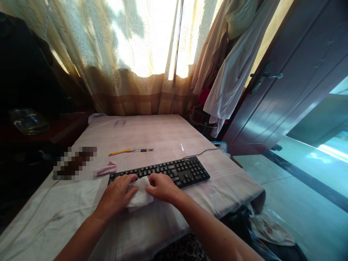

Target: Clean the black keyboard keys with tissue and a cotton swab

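Observation:
A black keyboard (pixel 187 172) lies at a slant across the cloth-covered table in front of me. Over its near left edge, a crumpled white tissue (pixel 141 194) sits between my two hands. My left hand (pixel 119 191) rests over the left keys, its thumb and curled fingers closed on the tissue's left side. With bent fingers, my right hand (pixel 163 186) pinches the tissue's upper right edge close to the keys. Both hands partly cover the keyboard's lower rows. Behind the keyboard lie a yellow-handled brush (pixel 119 152) and a thin dark-banded tool (pixel 144 150).
A pink cloth (pixel 108 168) lies left of the keyboard, beside a pixelated patch. The keyboard cable (pixel 202 153) runs off the table's right side. Curtains (pixel 122 83) hang behind the table, and a door (pixel 282 72) stands at right. Bags (pixel 272 228) lie below the right edge.

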Tool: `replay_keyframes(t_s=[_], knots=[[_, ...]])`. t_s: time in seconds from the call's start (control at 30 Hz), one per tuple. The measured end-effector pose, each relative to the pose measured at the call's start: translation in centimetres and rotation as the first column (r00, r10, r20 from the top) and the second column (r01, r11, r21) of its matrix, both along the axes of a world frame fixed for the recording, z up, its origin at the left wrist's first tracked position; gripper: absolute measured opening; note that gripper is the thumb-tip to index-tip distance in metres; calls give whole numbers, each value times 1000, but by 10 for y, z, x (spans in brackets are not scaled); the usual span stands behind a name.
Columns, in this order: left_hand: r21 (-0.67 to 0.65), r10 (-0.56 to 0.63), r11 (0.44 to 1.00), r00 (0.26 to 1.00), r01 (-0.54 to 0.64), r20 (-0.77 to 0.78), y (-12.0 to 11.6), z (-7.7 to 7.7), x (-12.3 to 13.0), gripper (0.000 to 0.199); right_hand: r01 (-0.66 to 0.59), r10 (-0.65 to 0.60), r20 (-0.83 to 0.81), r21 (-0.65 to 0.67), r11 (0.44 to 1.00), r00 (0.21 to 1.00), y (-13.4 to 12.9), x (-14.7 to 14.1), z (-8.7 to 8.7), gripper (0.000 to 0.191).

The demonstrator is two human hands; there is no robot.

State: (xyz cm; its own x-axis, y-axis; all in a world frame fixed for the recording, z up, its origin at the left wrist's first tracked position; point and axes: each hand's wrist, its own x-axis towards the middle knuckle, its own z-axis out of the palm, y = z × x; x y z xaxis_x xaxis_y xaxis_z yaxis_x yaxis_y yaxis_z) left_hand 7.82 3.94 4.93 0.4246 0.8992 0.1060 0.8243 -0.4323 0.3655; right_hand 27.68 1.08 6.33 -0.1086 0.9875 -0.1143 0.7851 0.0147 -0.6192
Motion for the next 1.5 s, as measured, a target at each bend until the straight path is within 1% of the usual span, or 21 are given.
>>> replay_keyframes(t_s=[0.07, 0.13, 0.23, 0.33, 0.37, 0.43, 0.5, 0.57, 0.63, 0.7, 0.77, 0.87, 0.9, 0.93, 1.0, 1.13, 1.2, 1.3, 1.37, 1.43, 1.5], knots=[[-24, -38, 999, 997, 40, 61, 4, 1, -4, 50, 11, -9, -119, 11, 1000, 993, -1, 0, 2, 3], [-109, -89, 988, 986, 106, 144, 7, 9, -8, 57, -20, 25, -242, 20, 1000, 970, -2, 1, 6, 3], [-329, -98, 921, 941, 209, 323, 9, 26, -6, 43, -83, 97, -358, 55, 995, 928, -1, 7, 14, 6], [-491, 28, 836, 876, 244, 482, 8, 36, 3, 40, -96, 109, -424, 51, 994, 899, 1, 17, 18, 13], [-506, 73, 829, 853, 236, 517, 7, 36, 6, 42, -106, 105, -446, 23, 994, 889, 2, 20, 18, 19], [-505, 150, 841, 812, 195, 564, 6, 32, 11, 48, -147, 113, -474, -36, 988, 873, 3, 27, 15, 28], [-525, 219, 834, 772, 169, 596, 4, 27, 15, 51, -180, 127, -464, -72, 981, 877, 3, 33, 11, 23], [-594, 280, 780, 738, 198, 614, 1, 26, 17, 56, -171, 120, -438, -79, 982, 891, 5, 37, 8, 17], [-673, 321, 696, 730, 250, 603, -2, 28, 19, 68, -151, 105, -438, -70, 986, 893, 7, 37, 8, 21], [-716, 356, 647, 727, 261, 587, -4, 32, 21, 73, -144, 102, -489, -48, 988, 866, 11, 36, 9, 27], [-716, 396, 658, 701, 234, 593, -6, 35, 22, 69, -140, 73, -631, -58, 988, 772, 15, 33, 11, 30], [-676, 442, 712, 626, 191, 642, -5, 35, 23, 65, -162, -26, -857, -127, 979, 514, 17, 30, 9, 42], [-663, 449, 726, 604, 184, 659, -5, 34, 23, 64, -175, -57, -888, -152, 973, 456, 16, 30, 7, 47], [-653, 452, 736, 589, 178, 670, -5, 34, 23, 64, -181, -81, -899, -173, 968, 431, 15, 30, 5, 51], [-650, 450, 740, 591, 172, 669, -5, 33, 24, 68, -157, -115, -889, -204, 966, 444, 13, 32, 1, 48], [-678, 434, 706, 630, 207, 644, -8, 32, 22, 78, -90, -138, -868, -205, 975, 477, 8, 37, -2, 29], [-690, 443, 682, 614, 242, 653, -10, 31, 20, 72, -85, -145, -862, -211, 974, 485, 6, 40, -2, 24], [-701, 469, 652, 572, 291, 673, -13, 31, 15, 52, -49, -199, -852, -254, 966, 485, 3, 46, -2, 25], [-698, 471, 645, 558, 310, 683, -14, 32, 13, 42, -50, -246, -854, -301, 952, 460, 1, 51, -1, 28], [-691, 453, 648, 568, 319, 687, -15, 34, 13, 39, -64, -284, -865, -339, 939, 415, -1, 55, -1, 33], [-669, 417, 677, 591, 305, 691, -16, 36, 16, 39, -75, -309, -880, -357, 931, 361, -3, 57, 0, 41]])
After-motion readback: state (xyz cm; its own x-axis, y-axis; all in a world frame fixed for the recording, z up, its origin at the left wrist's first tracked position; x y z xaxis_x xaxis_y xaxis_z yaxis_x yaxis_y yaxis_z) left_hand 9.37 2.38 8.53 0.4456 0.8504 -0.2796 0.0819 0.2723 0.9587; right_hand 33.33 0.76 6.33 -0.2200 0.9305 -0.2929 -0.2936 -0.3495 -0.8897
